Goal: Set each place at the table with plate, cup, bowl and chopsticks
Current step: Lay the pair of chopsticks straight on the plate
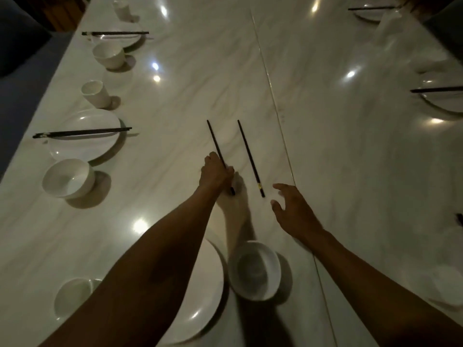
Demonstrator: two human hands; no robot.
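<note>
Two loose black chopsticks lie out on the marble table (325, 146), side by side but apart, both angled away from the person. The left chopstick (220, 156) is under the left hand (215, 172), whose fingers are closed around its near part; whether it is lifted clear of the surface cannot be told. The right chopstick (250, 157) lies free just to the right of it, gold-banded end nearest the person. The right hand (293, 209) hovers near that end with fingers spread and holding nothing, not touching the stick.

The step in hand looks like gathering this pair for the nearest place. Nearer the person than the loose pair, the near plate (200, 291) and near bowl (255, 269) sit just beside each other with no chopsticks across them, and a near cup (72, 296) stands left of the plate. Further left, the far plate (85, 134) already carries a laid pair (82, 132).

The next move likely calls for the right hand to pinch the free stick, bring both together, ends aligned, and lay them across the near plate.
</note>
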